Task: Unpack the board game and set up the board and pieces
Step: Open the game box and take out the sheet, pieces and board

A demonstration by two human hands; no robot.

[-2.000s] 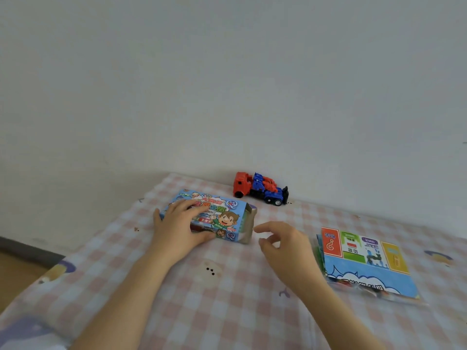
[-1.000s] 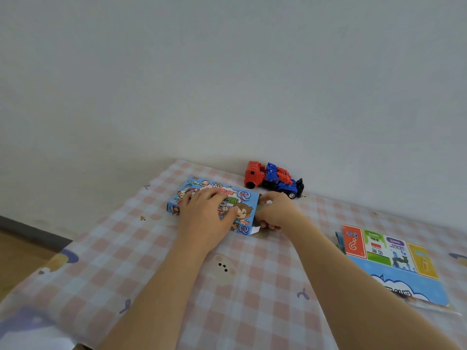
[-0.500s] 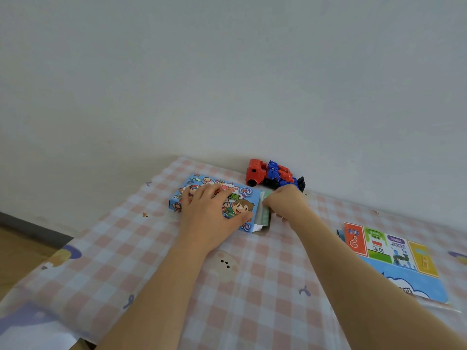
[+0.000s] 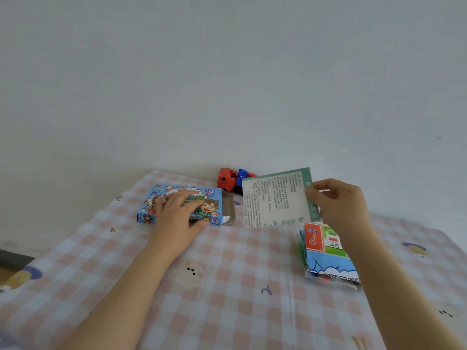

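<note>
- Two bare hands work over a pink-and-white checked cloth that covers the surface below a plain pale wall.
- Left hand: it lies palm down on the lid of the game box, fingers straight and spread across the cartoon print, the thumb along the box's near edge. It presses on the box and grips nothing.
- Game box: blue, lying flat on the cloth at the left of the scene. Its right end is open, with a brown inner flap showing there.
- Right hand: raised above the cloth, it pinches the right edge of an instruction sheet between thumb and curled fingers.
- Instruction sheet: white with a green border and columns of small print too fine to read. It is held upright and slightly tilted, clear of the cloth, just right of the box's open end.
- Board packet: a folded, coloured board in a clear plastic bag lies on the cloth below the right hand, with orange, green and blue panels showing. The right forearm crosses in front of its right part.
- Toy truck: red and blue, it stands at the far edge by the wall, behind the box. The sheet hides its right part.
</note>
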